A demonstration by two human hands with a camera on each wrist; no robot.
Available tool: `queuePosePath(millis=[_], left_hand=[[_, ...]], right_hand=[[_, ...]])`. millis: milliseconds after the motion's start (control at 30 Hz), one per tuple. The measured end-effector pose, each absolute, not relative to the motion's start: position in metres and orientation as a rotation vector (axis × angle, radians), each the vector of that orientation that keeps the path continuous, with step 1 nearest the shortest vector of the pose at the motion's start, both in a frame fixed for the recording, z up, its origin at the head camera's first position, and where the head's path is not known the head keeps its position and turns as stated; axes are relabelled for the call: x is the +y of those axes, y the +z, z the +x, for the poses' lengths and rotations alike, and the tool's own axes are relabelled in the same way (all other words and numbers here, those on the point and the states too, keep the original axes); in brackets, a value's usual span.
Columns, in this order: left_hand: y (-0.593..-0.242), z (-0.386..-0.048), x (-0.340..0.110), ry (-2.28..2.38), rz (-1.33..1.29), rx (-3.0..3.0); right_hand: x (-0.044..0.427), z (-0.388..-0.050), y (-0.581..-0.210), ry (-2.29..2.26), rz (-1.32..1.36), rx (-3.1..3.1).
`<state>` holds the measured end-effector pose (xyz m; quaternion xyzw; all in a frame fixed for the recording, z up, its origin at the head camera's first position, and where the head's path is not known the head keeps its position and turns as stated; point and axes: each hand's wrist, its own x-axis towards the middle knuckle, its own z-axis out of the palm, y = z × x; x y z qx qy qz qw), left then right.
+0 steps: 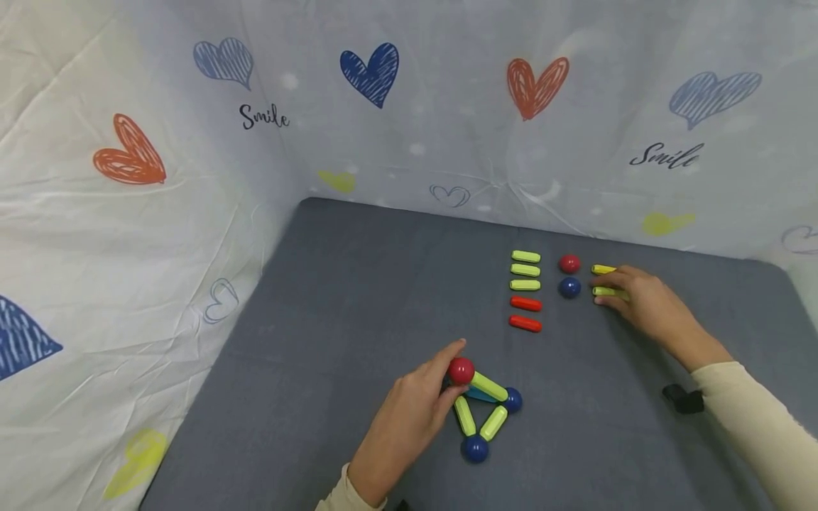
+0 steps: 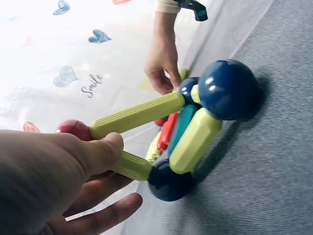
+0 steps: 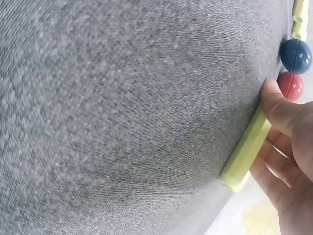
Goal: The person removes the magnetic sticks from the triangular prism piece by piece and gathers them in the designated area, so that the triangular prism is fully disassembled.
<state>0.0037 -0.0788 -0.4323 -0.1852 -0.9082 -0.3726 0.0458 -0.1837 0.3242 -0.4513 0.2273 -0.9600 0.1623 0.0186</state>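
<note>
My left hand grips the top of a magnetic stick-and-ball frame, thumb and fingers about its red ball. Yellow-green sticks slope down from that ball to blue balls at the base. A teal stick joins two of the base balls. At the far right, my right hand pinches a yellow-green magnetic stick at table level, thumb on its near side. A second yellow stick lies just beyond, partly covered by the fingers.
Left of the right hand sit a loose red ball and a loose blue ball. Farther left, yellow-green sticks and red sticks form a column. A heart-printed cloth hangs behind the grey tabletop.
</note>
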Motion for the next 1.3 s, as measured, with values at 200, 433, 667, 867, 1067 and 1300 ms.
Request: queuePosePath(millis=[200, 433, 667, 867, 1067, 1300], left_hand=[[-0.440, 0.002, -0.080, -1.160, -0.526, -2.827], [-0.442, 0.001, -0.082, -1.181, -0.510, -2.866], [-0.444, 0.001, -0.083, -1.171, -0.498, -2.865], [-0.446, 0.002, -0.083, -1.110, -0.527, -2.861], [-0.447, 0.003, -0.085, -1.083, -0.521, -2.876], [-0.447, 0.004, -0.084, -1.082, -0.520, -2.857]], right_hand=[[0.321, -0.179, -0.442, 0.454, 0.730, -2.914], [0.280, -0.150, -0.403, 0.434, 0.841, -2.650], [0.199, -0.108, -0.382, 0.614, 1.187, -2.552], [0.146, -0.069, -0.387, 0.738, 1.455, -2.550], [0.124, -0.052, -0.396, 0.715, 1.522, -2.460], [0.121, -0.047, -0.397, 0.789, 1.468, -2.523]])
